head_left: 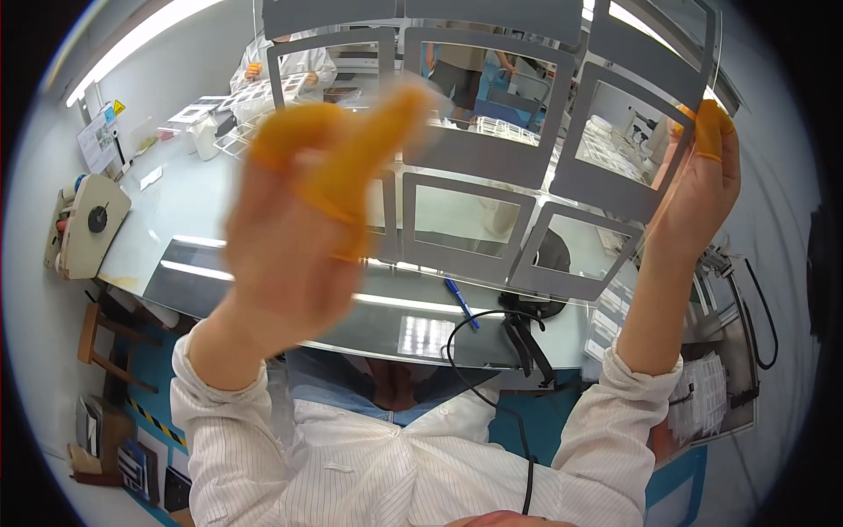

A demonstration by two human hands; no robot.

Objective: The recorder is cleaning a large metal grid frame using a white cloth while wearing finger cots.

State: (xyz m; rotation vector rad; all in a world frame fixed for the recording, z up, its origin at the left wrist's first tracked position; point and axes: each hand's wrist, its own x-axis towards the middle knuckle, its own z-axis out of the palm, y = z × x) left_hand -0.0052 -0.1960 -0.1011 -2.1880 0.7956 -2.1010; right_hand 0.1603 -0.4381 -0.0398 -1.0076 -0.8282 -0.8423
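A long pale worktable (pixel 176 220) is stretching from the far left across to the right, its glossy top catching the strip lights. Held up between it and the camera, a large clear sheet printed with grey rectangular frames (pixel 492 140) is filling the upper middle of the view; its long axis is running left to right, tilted down toward the right, and its top edge is being cut off by the picture's rim. The left hand (pixel 299 228) is rising in front of the sheet's left part, blurred by motion, with orange finger cots on at least two fingers; whether it is gripping the sheet or only brushing it I cannot tell. The right hand (pixel 702 184) is pinching the sheet's right edge, an orange-capped finger lying over the rim, so this hand is clearly carrying it. Both white striped sleeves are coming up from the near edge.

At the far end another person in a white coat (pixel 290 61) is working over trays. Smaller things are lying below: a beige tape dispenser (pixel 88 224) at the left, a black cable (pixel 518 334), and a blue pen (pixel 461 303) near the table's front edge.
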